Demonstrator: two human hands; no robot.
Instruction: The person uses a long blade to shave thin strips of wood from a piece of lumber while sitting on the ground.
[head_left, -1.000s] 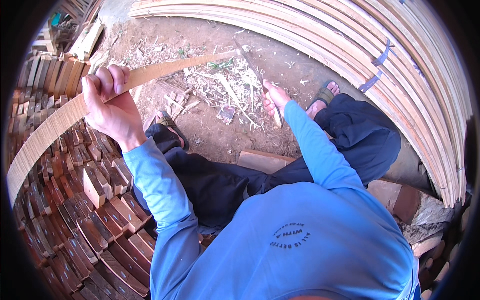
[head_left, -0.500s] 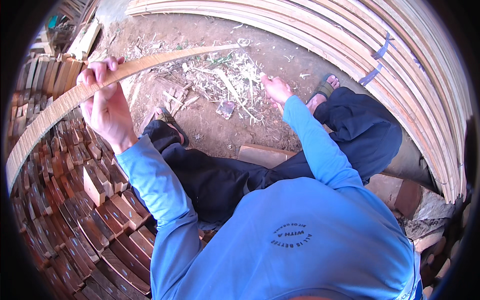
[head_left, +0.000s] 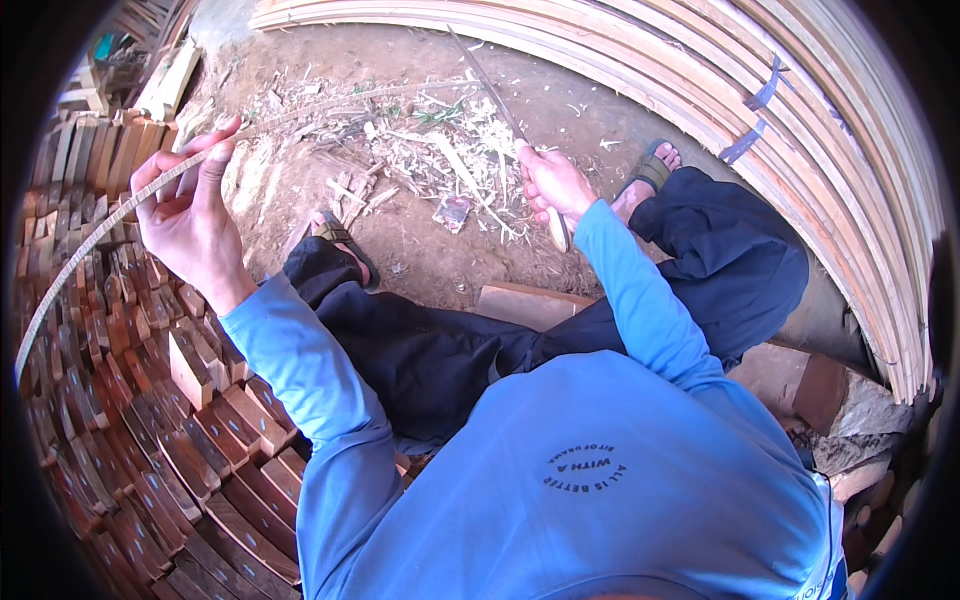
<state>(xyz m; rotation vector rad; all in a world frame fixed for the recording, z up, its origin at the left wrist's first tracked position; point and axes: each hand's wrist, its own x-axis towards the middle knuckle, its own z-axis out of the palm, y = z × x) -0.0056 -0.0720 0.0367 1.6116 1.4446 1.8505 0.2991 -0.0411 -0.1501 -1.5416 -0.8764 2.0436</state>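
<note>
On my head feed, the left hand (head_left: 195, 228), raised over the left side of the dirt floor (head_left: 420, 262), pinches a long, curved wooden strip (head_left: 126, 205) between thumb and fingers. Half a second ago the strip's broad, grained face showed; now it is turned edge-on, a thin pale line. It runs from the far left, above the stacked wooden blocks (head_left: 190, 372), to a far end close to the blade of a knife (head_left: 492, 91); whether they touch, I cannot tell. The right hand (head_left: 556, 185) has its fingers wrapped around the knife's handle. The blade, barely visible before, now shows clearly, pointing toward the floor's far edge, where long boards (head_left: 640, 90) lie stacked. Wood shavings (head_left: 465, 172) litter the floor between the hands.
</note>
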